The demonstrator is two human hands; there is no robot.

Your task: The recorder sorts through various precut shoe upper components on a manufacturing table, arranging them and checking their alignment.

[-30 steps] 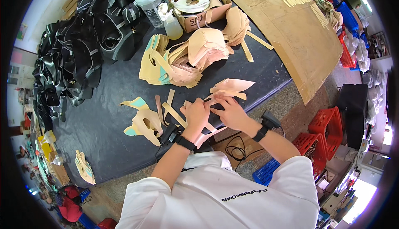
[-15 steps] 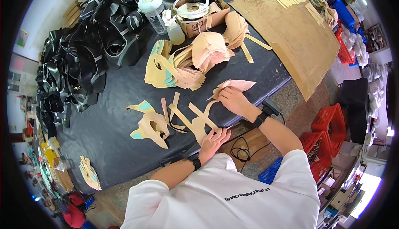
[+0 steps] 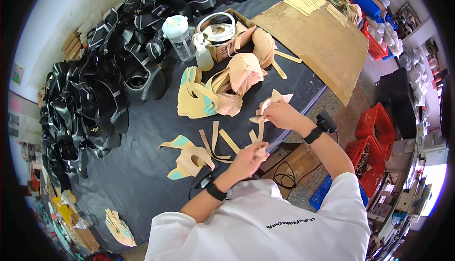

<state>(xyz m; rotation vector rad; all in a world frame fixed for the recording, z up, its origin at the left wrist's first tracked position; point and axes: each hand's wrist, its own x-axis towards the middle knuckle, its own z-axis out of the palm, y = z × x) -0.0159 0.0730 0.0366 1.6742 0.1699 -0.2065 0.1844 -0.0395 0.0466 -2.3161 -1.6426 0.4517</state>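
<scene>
- Beige piece (image 3: 276, 97): off the tabletop (image 3: 142, 190), in hand; seemingly unfinished.
- Right hand (image 3: 282, 113) pinches it; left hand (image 3: 246, 160) curls around a beige end.
- Cutout (image 3: 184, 163) and strips (image 3: 229, 140) lie loose nearby.
- Beyond, a thick stack (image 3: 189, 103) looks unworked.

pale beige cut piece (image 3: 277, 97) | bent, points facing far, pinched in right hand (image 3: 283, 114), right of centre | beige strip (image 3: 261, 130) | narrow, running near toward closed left hand (image 3: 247, 160)
</scene>
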